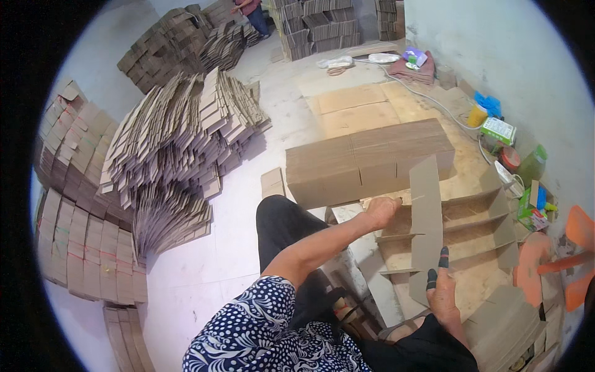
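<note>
A long upright cardboard strip (426, 211) is in my right hand (442, 294), held near its lower end. Dark covers wrap the tips of the thumb and a finger of that hand. The strip crosses over several slotted cardboard strips (474, 242) standing on edge in a row on a board. My left hand (383, 212) is closed by the left end of the farthest of these strips; what its fingers hold is hidden. Just beyond lies a long block of stacked cardboard (365, 152).
Loose cardboard strips (502, 325) pile up at the lower right, next to an orange plastic stool (536, 263). Jars and boxes (499, 133) line the right wall. Large cardboard stacks (180, 130) stand at the left. Another person (253, 13) is at the far back.
</note>
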The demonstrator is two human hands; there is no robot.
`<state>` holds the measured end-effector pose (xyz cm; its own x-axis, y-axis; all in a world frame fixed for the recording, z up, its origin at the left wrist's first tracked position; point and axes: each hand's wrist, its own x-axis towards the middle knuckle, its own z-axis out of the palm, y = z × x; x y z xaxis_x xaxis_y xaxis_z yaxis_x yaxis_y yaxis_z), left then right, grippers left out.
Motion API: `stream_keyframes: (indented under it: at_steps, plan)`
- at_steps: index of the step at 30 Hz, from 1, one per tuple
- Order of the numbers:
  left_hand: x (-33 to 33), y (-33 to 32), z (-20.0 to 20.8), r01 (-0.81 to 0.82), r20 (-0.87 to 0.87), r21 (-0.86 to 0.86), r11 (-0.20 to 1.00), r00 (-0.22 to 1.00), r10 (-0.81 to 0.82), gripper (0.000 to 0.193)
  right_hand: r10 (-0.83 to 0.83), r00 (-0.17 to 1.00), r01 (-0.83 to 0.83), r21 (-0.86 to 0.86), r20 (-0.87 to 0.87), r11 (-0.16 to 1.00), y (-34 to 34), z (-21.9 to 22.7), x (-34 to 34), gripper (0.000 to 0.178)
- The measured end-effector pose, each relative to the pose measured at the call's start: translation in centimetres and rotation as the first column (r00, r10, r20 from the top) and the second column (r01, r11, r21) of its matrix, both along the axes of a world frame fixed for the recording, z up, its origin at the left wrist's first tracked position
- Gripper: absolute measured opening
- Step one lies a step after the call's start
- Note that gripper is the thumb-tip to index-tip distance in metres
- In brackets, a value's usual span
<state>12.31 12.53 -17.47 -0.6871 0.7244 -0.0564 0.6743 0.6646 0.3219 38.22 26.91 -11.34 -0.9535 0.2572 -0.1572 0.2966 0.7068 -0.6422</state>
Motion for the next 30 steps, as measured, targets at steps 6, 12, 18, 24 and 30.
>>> stream_keyframes:
  at_steps: [6,12,18,24,30]
  plan:
    - [-2.9,2.6,-4.6,-0.011,0.068,0.072,0.997,0.998,0.006,0.020,0.032,0.999,-0.031,0.056,-0.024,0.998,1.7,0.5,0.7,0.036]
    - [-1.3,0.5,-0.4,-0.020,0.107,0.095,0.995,0.994,0.010,0.025,0.087,0.993,-0.091,0.056,0.084,0.994,0.9,-0.4,-1.1,0.035]
    - [0.0,0.9,4.2,0.005,0.158,0.066,0.998,0.987,-0.015,0.015,0.109,0.994,-0.110,0.059,0.006,0.992,0.9,-1.0,-1.6,0.035]
    - [-0.1,0.9,4.6,0.052,0.100,-0.058,0.997,0.994,-0.046,0.036,0.142,0.990,-0.140,0.097,-0.007,0.985,1.4,-0.9,-3.1,0.027]
    - [-1.2,0.4,3.4,0.045,0.072,-0.021,0.999,0.996,-0.043,0.042,0.150,0.984,-0.157,0.084,0.093,0.984,0.8,1.7,-4.6,0.025]
